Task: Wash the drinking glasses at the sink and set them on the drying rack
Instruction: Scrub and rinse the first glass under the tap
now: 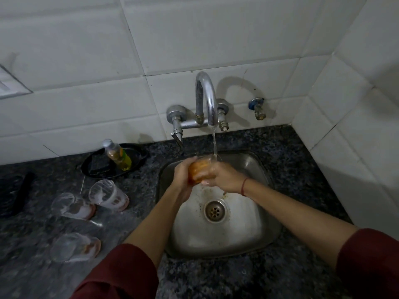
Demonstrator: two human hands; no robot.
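A: Where is the glass being washed?

B: The glass is over the sink, toward twelve o'clock of the basin, right under the tap. A thin stream of water runs down onto its rim at the one o'clock side.

A: And the hands?

B: Both grip it. The left hand wraps its nine o'clock side, fingers curled around the wall. The right hand clasps the three o'clock side, fingers closed on it. A red thread circles the right wrist.

A: What lies below?

B: The drain, at six o'clock from the glass.

A: Other glasses?

B: Three, on the dark counter at about eight o'clock from the sink, all on their sides: a soapy glass nearest the sink, a second glass just beside it, a third glass nearer the person.

A: Anything further?

B: A black dish at ten o'clock, holding a small bottle that leans on it.
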